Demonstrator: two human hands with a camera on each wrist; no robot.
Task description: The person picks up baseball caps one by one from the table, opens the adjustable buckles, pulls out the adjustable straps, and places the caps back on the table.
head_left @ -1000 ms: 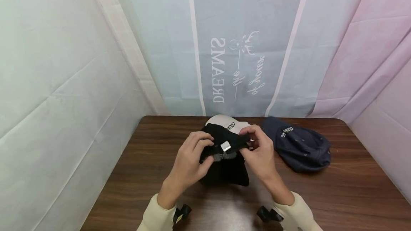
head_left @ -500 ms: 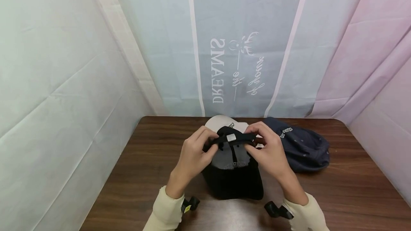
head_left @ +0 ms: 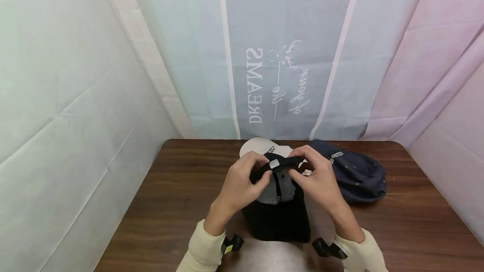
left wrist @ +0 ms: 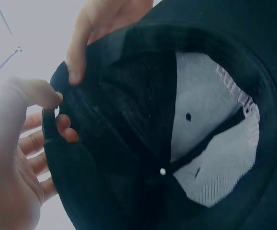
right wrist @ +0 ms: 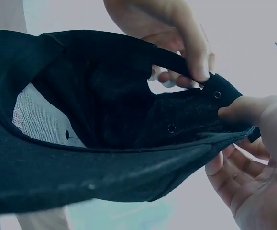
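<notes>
A black baseball cap [head_left: 277, 221] is held between both hands, its brim toward the person and its inside facing up. My left hand [head_left: 242, 181] pinches the back strap near a small silver buckle [head_left: 274, 163]. My right hand [head_left: 315, 175] pinches the cap's back edge at the other end of the strap. In the left wrist view, the cap's inside [left wrist: 128, 105] shows a light mesh panel [left wrist: 210, 100] behind the front. The right wrist view shows the strap opening, with the left thumb [right wrist: 198, 62] on the strap and the right thumb [right wrist: 243, 110] inside the edge.
Behind the black cap lies a white cap [head_left: 261, 145] with dark lettering. A navy cap [head_left: 357, 177] with white lettering lies to the right on the brown wooden table [head_left: 181, 205]. Printed cloth curtains [head_left: 283, 20] stand around the back and sides.
The black cap has tilted so its inside and brim show more toward the person. The left hand has slid right along the strap toward the buckle; the right hand keeps its pinch.
</notes>
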